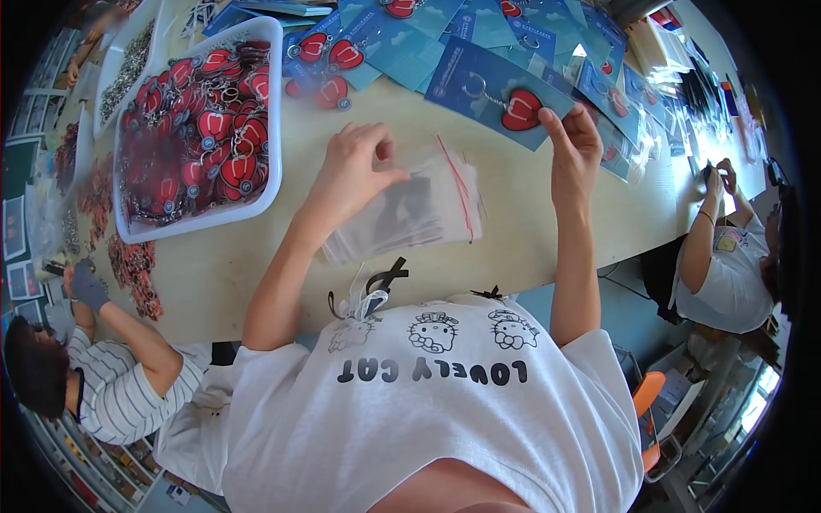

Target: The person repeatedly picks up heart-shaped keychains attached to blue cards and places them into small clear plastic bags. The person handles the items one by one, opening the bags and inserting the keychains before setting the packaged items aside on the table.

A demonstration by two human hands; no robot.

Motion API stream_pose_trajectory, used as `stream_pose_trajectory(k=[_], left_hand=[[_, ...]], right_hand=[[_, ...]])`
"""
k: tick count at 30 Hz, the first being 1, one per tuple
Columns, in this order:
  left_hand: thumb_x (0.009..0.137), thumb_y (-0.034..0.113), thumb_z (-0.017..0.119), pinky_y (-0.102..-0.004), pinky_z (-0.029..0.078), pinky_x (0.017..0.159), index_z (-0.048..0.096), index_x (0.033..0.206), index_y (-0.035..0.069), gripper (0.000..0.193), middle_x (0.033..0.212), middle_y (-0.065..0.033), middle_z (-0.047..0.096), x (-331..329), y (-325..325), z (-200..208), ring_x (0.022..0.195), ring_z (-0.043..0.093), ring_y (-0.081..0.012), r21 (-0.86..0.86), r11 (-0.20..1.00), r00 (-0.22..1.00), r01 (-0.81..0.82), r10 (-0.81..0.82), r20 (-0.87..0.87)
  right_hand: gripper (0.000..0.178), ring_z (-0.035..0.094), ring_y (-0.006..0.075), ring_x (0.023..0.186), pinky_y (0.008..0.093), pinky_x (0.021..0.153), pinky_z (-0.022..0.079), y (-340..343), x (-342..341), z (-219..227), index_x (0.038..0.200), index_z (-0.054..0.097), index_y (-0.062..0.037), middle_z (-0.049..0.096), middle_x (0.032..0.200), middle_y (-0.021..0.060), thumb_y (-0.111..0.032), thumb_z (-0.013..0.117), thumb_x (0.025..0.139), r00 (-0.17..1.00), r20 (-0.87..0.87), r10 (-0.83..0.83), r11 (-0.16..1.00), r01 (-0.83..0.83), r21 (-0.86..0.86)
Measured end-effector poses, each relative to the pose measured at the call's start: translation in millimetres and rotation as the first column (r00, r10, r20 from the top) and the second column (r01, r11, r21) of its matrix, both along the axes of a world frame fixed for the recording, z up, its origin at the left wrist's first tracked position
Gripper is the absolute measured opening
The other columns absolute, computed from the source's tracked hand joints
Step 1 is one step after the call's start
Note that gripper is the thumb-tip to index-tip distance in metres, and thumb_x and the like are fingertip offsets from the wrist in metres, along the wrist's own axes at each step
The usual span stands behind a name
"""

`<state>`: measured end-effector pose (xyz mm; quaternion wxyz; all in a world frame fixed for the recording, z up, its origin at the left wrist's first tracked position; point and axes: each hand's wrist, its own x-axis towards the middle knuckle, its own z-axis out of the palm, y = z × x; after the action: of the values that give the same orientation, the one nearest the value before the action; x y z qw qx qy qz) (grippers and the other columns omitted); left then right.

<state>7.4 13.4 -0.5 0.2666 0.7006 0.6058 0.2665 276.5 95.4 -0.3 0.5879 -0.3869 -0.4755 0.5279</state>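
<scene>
Clear plastic zip bags (410, 209), thin and glossy, stacked flat on pale wooden tabletop (214, 274) just ahead of the torso; red seal strip along right edge of top bag, stack slightly fanned, dark shape showing through the film. Left hand (355, 162) resting on upper left of the stack, thumb and fingertips pinched together on the top bag's edge. Right hand (573, 145) apart from it, off the stack's right side, fingers raised and closed on lower corner of blue rectangular backing card (496, 85), matte paper, carrying a red heart-shaped rubbery keychain (522, 109) on a metal ring.

Beyond the hands: many more blue cards (410, 43) of the same kind overlapping in a loose spread along the far table edge, some with red keychains mounted. Left of the stack, white rectangular plastic tub (274, 103), rounded corners, heaped with loose red keychains and silver rings. Second white tray (115, 60) farther left, small metallic parts inside. Loose red pieces (128, 265) scattered on the table's near left edge.

Lower left: another person in striped shirt (128, 385), grey-gloved hand raised. Right side: a third person in white shirt (727, 274), hands together at the table edge.
</scene>
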Motion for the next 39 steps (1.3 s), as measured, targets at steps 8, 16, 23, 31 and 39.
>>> stream_pose_trajectory(k=[8,16,23,31,39], left_hand=[[0.075,0.006,0.077,-0.0202,0.042,0.061,0.065,0.082,0.001,0.014,0.074,0.0006,0.063,-12.0,6.9,-3.9,0.066,0.053,-0.0041,-0.332,0.943,0.869,0.032,0.138,0.475],[0.079,0.006,0.074,-0.0206,0.048,0.063,0.068,0.079,-0.002,0.01,0.074,-0.0026,0.066,-11.3,6.3,-3.0,0.069,0.062,-0.0076,-0.392,0.912,0.755,0.119,0.173,0.632],[0.077,0.006,0.075,-0.0201,0.044,0.061,0.068,0.078,0.001,0.009,0.086,-0.0021,0.061,-11.8,2.9,9.3,0.064,0.053,-0.0039,-0.235,0.972,0.914,-0.014,0.107,0.391],[0.076,0.01,0.077,-0.021,0.044,0.061,0.069,0.076,-0.001,0.014,0.083,-0.0013,0.06,-18.6,4.5,1.2,0.068,0.056,-0.0069,-0.226,0.973,0.816,0.047,0.093,0.571],[0.078,0.005,0.075,-0.0208,0.047,0.068,0.07,0.08,-0.001,0.008,0.084,-0.002,0.062,-15.6,7.1,4.1,0.075,0.06,-0.0079,-0.394,0.914,0.744,0.096,0.197,0.638]], right_hand=[[0.013,0.054,-0.0017,0.072,0.0122,0.057,0.036,6.7,16.8,-16.5,0.1,0.066,-0.0077,0.066,0.089,-0.0035,-0.009,0.068,0.087,0.976,-0.215,-0.02,0.964,-0.038,-0.262],[0.021,0.047,-0.0041,0.066,0.0139,0.052,0.03,20.3,13.2,-2.8,0.108,0.065,-0.0042,0.064,0.089,-0.0071,-0.017,0.063,0.092,0.994,0.039,0.103,0.965,-0.09,-0.246],[0.02,0.044,-0.0051,0.066,0.0142,0.052,0.027,16.9,10.0,-11.5,0.107,0.065,-0.004,0.063,0.088,-0.0075,-0.017,0.063,0.092,0.995,0.063,0.076,0.957,-0.056,-0.284],[0.024,0.056,0.001,0.086,0.0146,0.072,0.041,26.9,15.4,-7.0,0.11,0.063,0.0,0.065,0.096,-0.0014,-0.016,0.062,0.093,0.996,-0.046,0.08,0.984,-0.086,-0.154],[0.026,0.056,0.0043,0.091,0.0175,0.082,0.041,21.3,-0.4,12.6,0.111,0.062,0.0024,0.065,0.098,-0.0002,-0.017,0.06,0.094,0.955,0.105,0.279,0.954,-0.263,-0.145]])
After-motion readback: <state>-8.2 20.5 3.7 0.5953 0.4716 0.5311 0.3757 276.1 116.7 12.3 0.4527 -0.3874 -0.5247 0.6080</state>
